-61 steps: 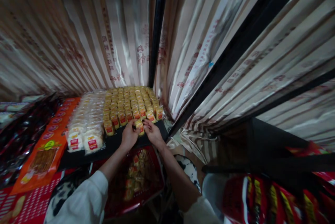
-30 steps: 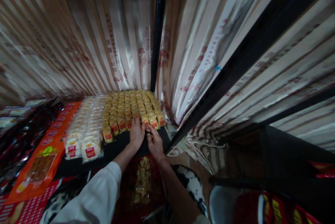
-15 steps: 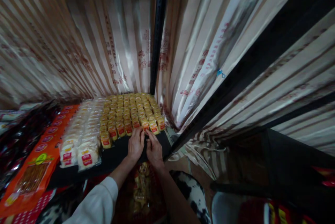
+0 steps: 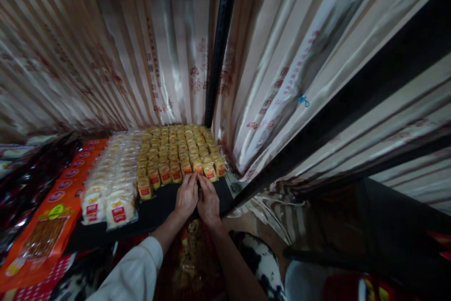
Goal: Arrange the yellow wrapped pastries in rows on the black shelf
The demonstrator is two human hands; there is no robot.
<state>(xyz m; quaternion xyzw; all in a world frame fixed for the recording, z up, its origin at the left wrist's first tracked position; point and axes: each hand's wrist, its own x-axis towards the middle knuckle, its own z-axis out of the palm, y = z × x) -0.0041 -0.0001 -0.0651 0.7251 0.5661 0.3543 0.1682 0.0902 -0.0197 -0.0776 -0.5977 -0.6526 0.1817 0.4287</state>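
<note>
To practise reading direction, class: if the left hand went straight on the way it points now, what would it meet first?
The left hand would most likely meet a yellow pack in the front row; depth is unclear, so its fingertips may already touch it.

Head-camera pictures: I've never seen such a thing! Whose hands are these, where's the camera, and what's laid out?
There is no machine: a person works with two bare hands, left hand and right hand. One camera, worn on that person's head, takes every picture, looking forward and down. On the black surface stand rows of yellow packets; further left lie pale packets, then orange packs. The fingertips meet at the front of the yellow rows; whether they grip a packet, I can't tell.
</note>
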